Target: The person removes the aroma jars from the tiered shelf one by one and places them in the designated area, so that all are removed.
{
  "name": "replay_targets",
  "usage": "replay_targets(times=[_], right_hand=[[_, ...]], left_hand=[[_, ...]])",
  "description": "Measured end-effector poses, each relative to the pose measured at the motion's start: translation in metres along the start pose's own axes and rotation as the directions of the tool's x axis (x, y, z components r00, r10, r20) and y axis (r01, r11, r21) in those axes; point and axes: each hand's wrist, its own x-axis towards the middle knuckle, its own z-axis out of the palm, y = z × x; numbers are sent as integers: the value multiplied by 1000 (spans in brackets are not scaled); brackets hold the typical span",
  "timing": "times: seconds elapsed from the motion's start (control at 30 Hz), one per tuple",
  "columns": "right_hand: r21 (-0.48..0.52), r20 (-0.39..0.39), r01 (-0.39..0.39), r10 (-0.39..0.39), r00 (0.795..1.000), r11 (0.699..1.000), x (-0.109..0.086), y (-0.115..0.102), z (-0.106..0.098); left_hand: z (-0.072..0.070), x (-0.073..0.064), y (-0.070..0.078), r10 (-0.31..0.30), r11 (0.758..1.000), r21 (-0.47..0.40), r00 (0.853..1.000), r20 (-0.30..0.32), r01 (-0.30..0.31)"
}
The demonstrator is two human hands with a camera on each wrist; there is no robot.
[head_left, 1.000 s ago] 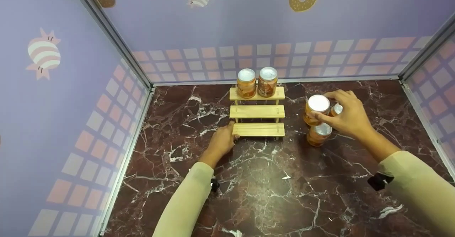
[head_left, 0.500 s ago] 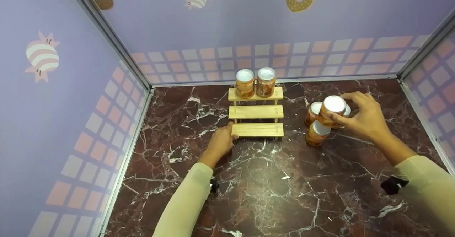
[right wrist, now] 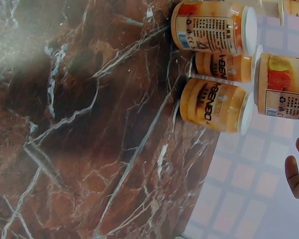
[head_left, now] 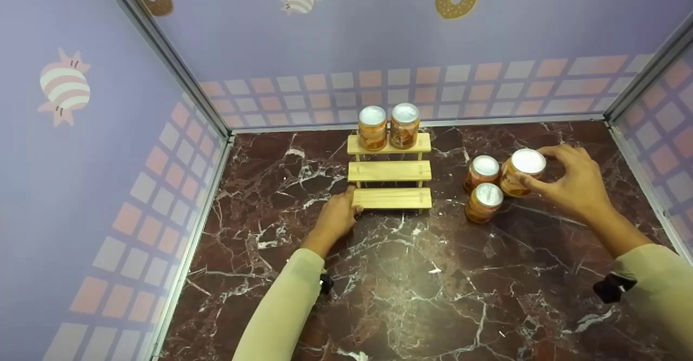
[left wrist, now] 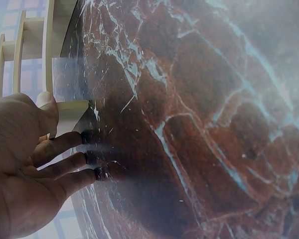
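My right hand [head_left: 576, 185] grips an orange can with a white lid [head_left: 522, 169] between thumb and fingers. In the right wrist view the held can [right wrist: 284, 87] has its base close over the lid of a standing can [right wrist: 214, 104], which is hidden below it in the head view. Two more orange cans [head_left: 483, 171] [head_left: 483, 204] stand to its left on the table. My left hand [head_left: 337, 215] holds the left end of the lowest step of a three-step wooden stand [head_left: 392, 198], its other fingertips down by the marble surface [left wrist: 65, 164].
Two similar cans [head_left: 372, 128] [head_left: 405, 126] stand side by side on the stand's top step. A purple wall [head_left: 325, 41] with checks rises behind the dark marble table [head_left: 400, 296]. More walls border the left and right sides.
My right hand has carried the can to the right, from over the left standing can to over the right one. My left hand stays on the stand.
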Motion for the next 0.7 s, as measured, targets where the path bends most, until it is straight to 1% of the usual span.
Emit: replay_targets(times=[0.1, 0.27, 0.47, 0.7], right_hand=[[-7, 12, -20, 20, 1000, 1000, -3, 2, -2], [-12, 23, -40, 41, 999, 999, -8, 7, -4], [-24, 14, -33, 34, 999, 999, -13, 13, -1], [-12, 5, -24, 24, 1000, 1000, -20, 21, 6]], left_hand=[[-1, 0, 1, -4, 1000, 10, 1000, 11, 4], [0, 1, 1, -7, 1000, 8, 1000, 6, 7], [1, 1, -1, 0, 1000, 10, 1000, 10, 0], [0, -1, 1, 1, 1000, 13, 1000, 5, -1]])
